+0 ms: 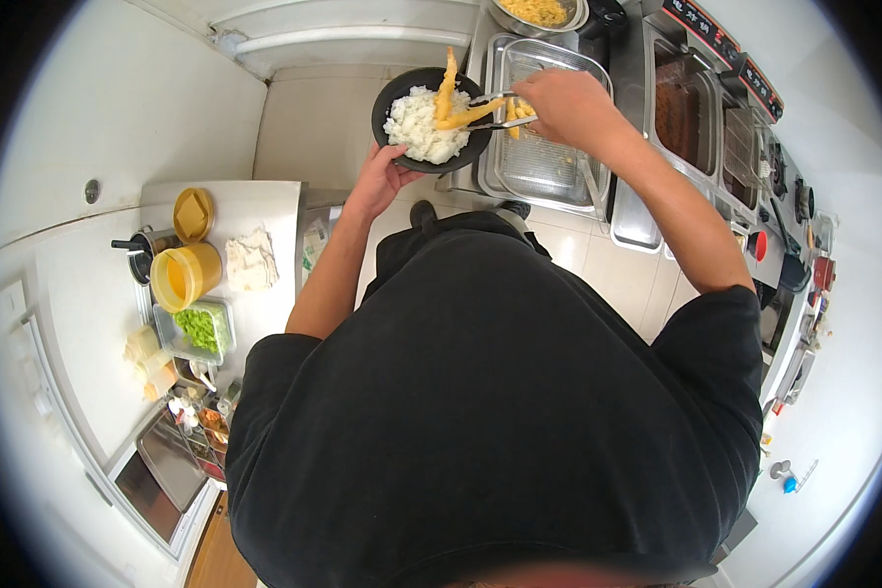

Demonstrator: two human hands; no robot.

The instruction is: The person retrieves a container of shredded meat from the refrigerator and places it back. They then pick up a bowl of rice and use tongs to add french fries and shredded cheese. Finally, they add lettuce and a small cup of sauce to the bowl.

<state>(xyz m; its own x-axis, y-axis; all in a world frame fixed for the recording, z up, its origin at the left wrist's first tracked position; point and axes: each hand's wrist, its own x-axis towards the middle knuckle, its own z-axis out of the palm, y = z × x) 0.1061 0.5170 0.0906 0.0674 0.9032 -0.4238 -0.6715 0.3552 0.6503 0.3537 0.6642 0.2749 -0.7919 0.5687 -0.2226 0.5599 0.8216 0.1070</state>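
Note:
My left hand [384, 177] grips the near left rim of a black bowl [382, 116], holding it up off any surface. White rice [419, 125] covers much of its inside. Two long golden fried pieces [448, 86] lie on the rice's right side, one pointing away from me and the other toward the right rim. My right hand [566, 106] is closed on metal tongs [490, 96], whose tips reach over the bowl around the right-pointing fried piece. Below the tongs, more fried pieces [519, 116] rest on a wire rack in a metal tray [549, 167].
At the far right, a metal bowl [537, 14] holds yellow crumbs. Deep fryers [686, 113] line the right counter. On the left counter [265, 201] stand a yellow tub [188, 274], a clear box of chopped greens [198, 328] and a folded white cloth [252, 262].

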